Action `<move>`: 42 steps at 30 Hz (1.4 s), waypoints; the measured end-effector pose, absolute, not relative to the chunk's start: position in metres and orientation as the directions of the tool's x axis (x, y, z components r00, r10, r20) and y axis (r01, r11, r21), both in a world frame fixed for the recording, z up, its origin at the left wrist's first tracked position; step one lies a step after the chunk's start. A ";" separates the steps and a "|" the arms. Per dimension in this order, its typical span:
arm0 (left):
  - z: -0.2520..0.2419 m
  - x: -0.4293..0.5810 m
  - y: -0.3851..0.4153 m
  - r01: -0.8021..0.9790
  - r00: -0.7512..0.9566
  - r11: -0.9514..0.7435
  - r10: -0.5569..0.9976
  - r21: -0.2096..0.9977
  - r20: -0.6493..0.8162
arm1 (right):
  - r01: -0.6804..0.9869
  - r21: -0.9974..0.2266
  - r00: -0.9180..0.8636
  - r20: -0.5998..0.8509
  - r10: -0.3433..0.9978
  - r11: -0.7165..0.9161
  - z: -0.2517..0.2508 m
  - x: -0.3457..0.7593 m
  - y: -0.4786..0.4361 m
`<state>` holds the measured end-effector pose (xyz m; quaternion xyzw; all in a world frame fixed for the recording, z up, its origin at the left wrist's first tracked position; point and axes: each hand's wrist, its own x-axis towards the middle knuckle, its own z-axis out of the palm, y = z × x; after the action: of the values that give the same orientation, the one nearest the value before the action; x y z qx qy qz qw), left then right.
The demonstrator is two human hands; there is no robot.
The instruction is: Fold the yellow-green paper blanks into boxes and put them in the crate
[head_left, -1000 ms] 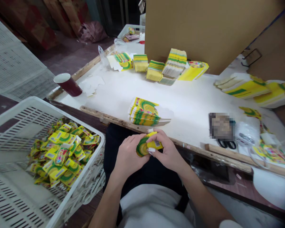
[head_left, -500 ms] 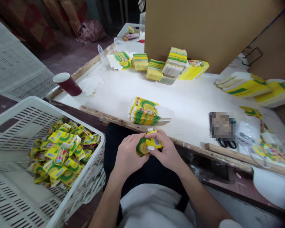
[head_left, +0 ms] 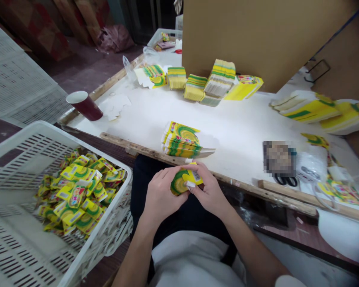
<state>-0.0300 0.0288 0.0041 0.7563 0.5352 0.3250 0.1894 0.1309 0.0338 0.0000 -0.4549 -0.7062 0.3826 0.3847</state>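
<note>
Both my hands hold one small yellow and green carton (head_left: 184,180) over my lap, just below the table's front edge. My left hand (head_left: 161,195) wraps its left side with the fingers curled. My right hand (head_left: 208,191) pinches its right end, where a white flap and a barcode show. A stack of flat, unfolded cartons (head_left: 182,141) lies on the white table (head_left: 242,127) straight ahead of my hands. At my left a white slotted crate (head_left: 32,139) holds several folded cartons (head_left: 77,187).
More stacks of flat cartons (head_left: 209,83) stand at the back against a big cardboard sheet (head_left: 257,36). A dark red cup (head_left: 85,105) sits at the table's left corner. Scissors (head_left: 285,181) and loose plastic lie right. Further flat cartons (head_left: 320,109) pile at far right.
My hands have risen slightly toward the table edge with the carton, and my fingers have shifted on its right end. Nothing else has moved.
</note>
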 end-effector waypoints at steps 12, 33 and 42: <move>0.005 -0.034 0.028 0.629 0.209 -0.337 0.941 0.701 0.265 | 0.290 -0.886 -0.302 0.274 0.913 0.362 0.002 0.131 0.037; -0.002 -0.040 0.029 0.645 0.165 -0.320 0.945 0.693 0.282 | 0.187 -0.943 -0.269 0.220 0.938 0.275 -0.005 0.126 0.034; 0.002 -0.038 0.024 0.690 0.175 -0.357 0.926 0.629 0.334 | 0.113 -0.955 -0.176 0.253 0.951 0.274 -0.010 0.131 0.034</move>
<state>-0.0380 0.0240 0.0020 0.7473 0.5407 0.3467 0.1702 0.1306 0.0339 -0.0099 -0.4200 -0.6337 0.4317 0.4855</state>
